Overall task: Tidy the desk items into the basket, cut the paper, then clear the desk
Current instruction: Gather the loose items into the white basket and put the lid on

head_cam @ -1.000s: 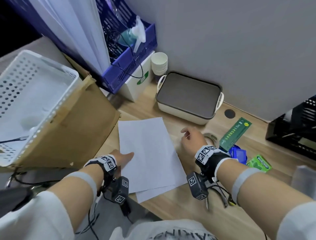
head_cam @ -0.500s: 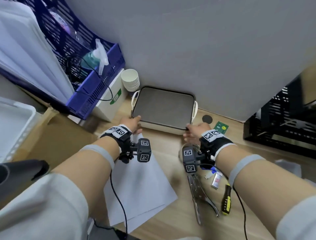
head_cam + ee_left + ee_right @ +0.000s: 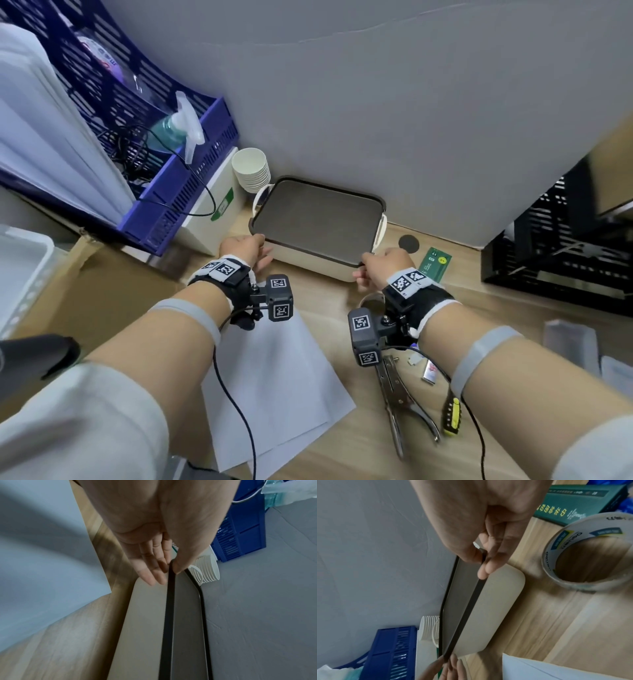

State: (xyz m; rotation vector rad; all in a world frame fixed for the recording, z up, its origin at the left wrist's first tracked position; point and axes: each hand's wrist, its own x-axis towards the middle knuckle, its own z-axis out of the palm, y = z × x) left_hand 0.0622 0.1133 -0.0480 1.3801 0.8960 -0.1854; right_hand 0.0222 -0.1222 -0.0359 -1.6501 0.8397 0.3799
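A cream basket (image 3: 318, 269) with a dark lid (image 3: 317, 219) stands against the grey wall. My left hand (image 3: 250, 248) pinches the lid's near left corner, thumb on the dark rim (image 3: 169, 588) and fingers (image 3: 154, 573) along the cream side. At the near right corner my right hand (image 3: 380, 265) pinches the rim between thumb and fingers (image 3: 486, 568). White paper sheets (image 3: 281, 377) lie on the desk under my left forearm. A tape roll (image 3: 587, 551), a green box (image 3: 435, 265), metal punch pliers (image 3: 400, 407) and a yellow-black screwdriver (image 3: 452, 414) lie on the right.
Stacked paper cups (image 3: 251, 169) and a blue crate (image 3: 178, 178) with a spray bottle stand left of the basket. A cardboard box (image 3: 96, 291) is at the left and a black crate (image 3: 561, 246) at the right. A small white-red item (image 3: 431, 371) lies by the pliers.
Both hands have left the paper and moved forward to the basket, taking hold of the lid's two near corners. The head view has swung right and closer.
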